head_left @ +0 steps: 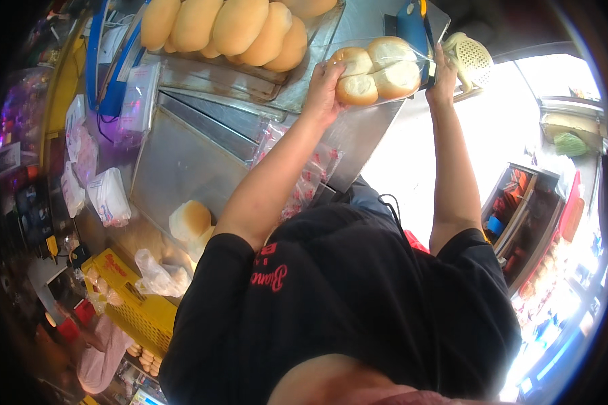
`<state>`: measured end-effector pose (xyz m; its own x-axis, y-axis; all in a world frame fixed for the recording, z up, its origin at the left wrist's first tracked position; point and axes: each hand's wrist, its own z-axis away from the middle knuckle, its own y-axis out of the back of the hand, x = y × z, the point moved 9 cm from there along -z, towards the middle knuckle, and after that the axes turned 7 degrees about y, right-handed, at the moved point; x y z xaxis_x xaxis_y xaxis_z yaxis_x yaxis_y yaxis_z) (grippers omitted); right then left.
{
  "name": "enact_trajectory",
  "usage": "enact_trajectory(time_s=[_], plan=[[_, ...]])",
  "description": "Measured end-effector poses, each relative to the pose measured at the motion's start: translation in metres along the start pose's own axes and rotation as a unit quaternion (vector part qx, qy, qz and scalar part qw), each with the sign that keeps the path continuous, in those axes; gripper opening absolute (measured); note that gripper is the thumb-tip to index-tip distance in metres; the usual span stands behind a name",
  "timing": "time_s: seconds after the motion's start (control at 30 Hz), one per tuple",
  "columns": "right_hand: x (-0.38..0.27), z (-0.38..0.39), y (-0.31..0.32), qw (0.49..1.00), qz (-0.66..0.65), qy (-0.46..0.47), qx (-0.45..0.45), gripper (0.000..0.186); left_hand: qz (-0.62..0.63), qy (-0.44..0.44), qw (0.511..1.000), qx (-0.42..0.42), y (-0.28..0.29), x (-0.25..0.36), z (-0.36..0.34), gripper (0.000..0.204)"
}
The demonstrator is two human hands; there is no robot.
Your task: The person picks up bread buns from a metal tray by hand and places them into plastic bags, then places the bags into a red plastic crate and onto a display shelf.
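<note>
Clear plastic wraps a bag of bread rolls [393, 79], several pale golden rolls joined together, held over the metal counter's far right part. My left hand [325, 93] is closed around the bag's left end, thumb on top of a roll. At the right end, my right hand [442, 79] is closed at the gathered plastic, its fingertips partly hidden. Between the bag's end and my right hand stands a blue and black device [414, 30] with a yellow part, which looks like a bag sealer; the bag's end touches or nearly touches it.
Large golden loaves [240, 27] sit on a tray [216, 74] at the far left. A cream perforated basket [471, 59] is beyond my right hand. Loose plastic bags [297, 162] lie near my body. A roll [190, 219] and a yellow crate [132, 304] are at left.
</note>
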<state>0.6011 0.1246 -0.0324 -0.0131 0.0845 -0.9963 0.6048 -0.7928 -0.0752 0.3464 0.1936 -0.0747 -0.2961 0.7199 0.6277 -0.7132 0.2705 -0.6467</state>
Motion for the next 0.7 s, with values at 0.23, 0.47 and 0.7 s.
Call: enact_trajectory(time_s=[0.23,0.47,0.7], plan=[[0.055,0.026,0.007,0.888,0.445,0.113,-0.008,0.034,-0.124,-0.059,0.981,0.135,0.044,0.011,0.001,0.056],[0.145,-0.008,0.090,0.976,0.200,-0.061,0.059,0.035,-0.247,-0.079,0.928,0.267,0.054,0.016,0.030,0.058],[0.005,0.143,0.016,0.913,0.371,0.169,-0.018,0.030,-0.357,-0.184,0.858,0.320,0.103,0.086,0.179,0.053]])
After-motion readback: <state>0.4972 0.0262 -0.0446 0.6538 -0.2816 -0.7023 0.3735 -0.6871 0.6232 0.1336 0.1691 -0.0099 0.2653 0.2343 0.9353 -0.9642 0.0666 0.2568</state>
